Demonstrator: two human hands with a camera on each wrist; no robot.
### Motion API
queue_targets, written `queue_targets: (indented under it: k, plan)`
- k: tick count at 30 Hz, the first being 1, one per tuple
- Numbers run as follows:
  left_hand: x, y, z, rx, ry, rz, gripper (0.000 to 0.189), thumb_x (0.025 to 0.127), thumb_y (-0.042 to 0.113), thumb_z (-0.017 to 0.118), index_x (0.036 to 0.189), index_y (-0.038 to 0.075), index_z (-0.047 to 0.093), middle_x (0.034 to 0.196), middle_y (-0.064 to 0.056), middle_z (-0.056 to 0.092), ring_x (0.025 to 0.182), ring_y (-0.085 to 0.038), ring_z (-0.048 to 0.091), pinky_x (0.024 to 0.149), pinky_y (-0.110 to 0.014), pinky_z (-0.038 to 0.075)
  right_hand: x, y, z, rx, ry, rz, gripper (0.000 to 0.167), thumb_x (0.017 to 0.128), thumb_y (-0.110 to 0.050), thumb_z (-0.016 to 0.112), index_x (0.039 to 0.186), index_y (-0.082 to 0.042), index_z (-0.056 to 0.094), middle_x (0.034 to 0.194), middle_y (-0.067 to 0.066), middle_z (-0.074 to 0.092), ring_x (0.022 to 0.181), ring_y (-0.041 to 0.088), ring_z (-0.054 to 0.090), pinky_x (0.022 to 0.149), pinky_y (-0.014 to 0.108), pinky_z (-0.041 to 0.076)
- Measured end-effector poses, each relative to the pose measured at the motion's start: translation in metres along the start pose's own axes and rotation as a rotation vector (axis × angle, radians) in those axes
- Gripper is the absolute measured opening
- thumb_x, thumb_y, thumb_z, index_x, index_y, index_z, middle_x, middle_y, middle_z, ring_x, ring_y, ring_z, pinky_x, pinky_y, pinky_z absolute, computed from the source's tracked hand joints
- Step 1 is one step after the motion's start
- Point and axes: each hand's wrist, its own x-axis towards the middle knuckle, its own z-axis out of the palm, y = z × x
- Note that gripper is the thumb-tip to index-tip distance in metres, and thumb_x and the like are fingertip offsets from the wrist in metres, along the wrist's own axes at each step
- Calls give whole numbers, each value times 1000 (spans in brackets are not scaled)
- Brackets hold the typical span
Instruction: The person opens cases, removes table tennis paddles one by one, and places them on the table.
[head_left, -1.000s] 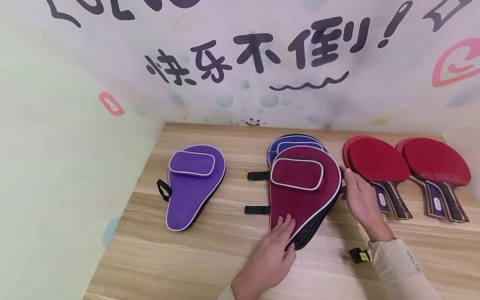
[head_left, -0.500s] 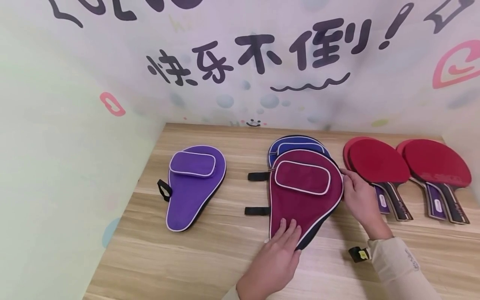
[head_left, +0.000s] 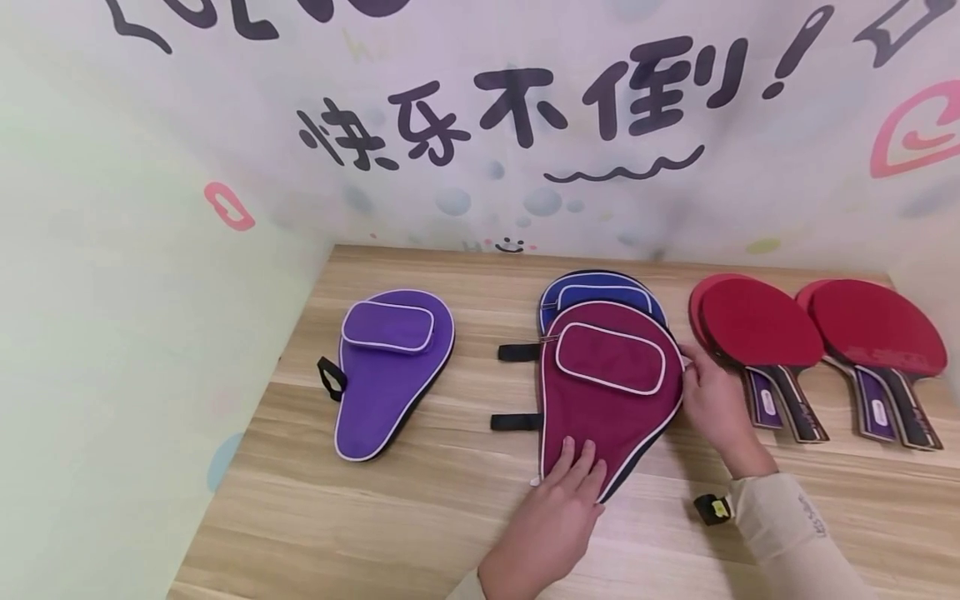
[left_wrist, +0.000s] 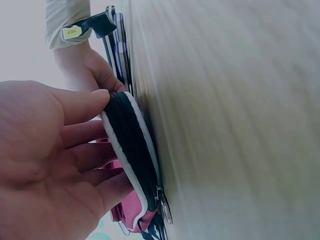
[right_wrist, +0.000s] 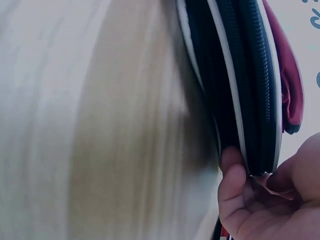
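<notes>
A maroon table tennis paddle case [head_left: 577, 408] with white piping and a front pocket lies over a blue paddle case [head_left: 603, 294], mostly hidden beneath it. My left hand [head_left: 547, 525] rests on the narrow handle end, fingers laid on the front. In the left wrist view, its thumb touches the top corner of the zipped end [left_wrist: 131, 145]. At the wide right side, my right hand [head_left: 716, 404] holds the maroon case by its edge. The right wrist view shows fingers of the right hand [right_wrist: 280, 205] curled at the case's black zipper side [right_wrist: 260, 75].
A purple paddle case [head_left: 397, 383] lies on the left of the wooden table [head_left: 315, 517]. Two black straps [head_left: 517, 422] stick out left of the stacked cases. Red paddles [head_left: 761, 321] lie in overlapping pairs at right, near the right hand. A printed wall [head_left: 420, 208] stands behind.
The maroon case has turned flatter, with less of its black side showing, and its pocket has shifted right and down. The left hand has shifted slightly right with it; the right hand keeps its edge.
</notes>
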Motion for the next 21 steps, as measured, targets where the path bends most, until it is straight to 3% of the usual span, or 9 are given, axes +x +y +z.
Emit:
queue_targets:
  k: [3,6,13,17,21]
  plan:
    - [1,0,1,22,10,11,45,98,31,67,137,9,64,147,-14,60,138,-35,56,113,-31,48,-1,1,1,-3,9,-15,39,101,-2,39,133,7,60,101,35,67,72,35,57,68,48,45]
    - [1,0,1,38,18,16,44,97,30,68,135,9,65,147,-14,60,138,-35,56,113,-31,48,-1,1,2,9,10,-14,40,101,-3,38,134,7,59,105,36,66,75,35,57,69,47,45]
    - [-1,-2,0,55,-6,27,46,95,32,71,136,11,65,148,-14,59,139,-36,55,114,-31,47,-3,-1,1,32,-39,46,42,105,-7,34,138,8,56,120,37,64,91,42,61,81,56,48]
    - [-5,-7,-4,-16,-26,38,45,95,30,70,136,13,66,150,-12,57,142,-36,52,116,-34,45,-2,-4,-3,13,-21,56,41,105,-10,37,137,8,56,116,34,67,97,46,64,83,59,49]
    - [-8,-17,-11,-137,15,21,40,96,26,70,134,14,68,150,-9,58,143,-34,51,118,-37,43,2,-10,-10,27,15,35,40,105,-12,44,136,10,56,118,33,68,103,48,67,87,60,51]
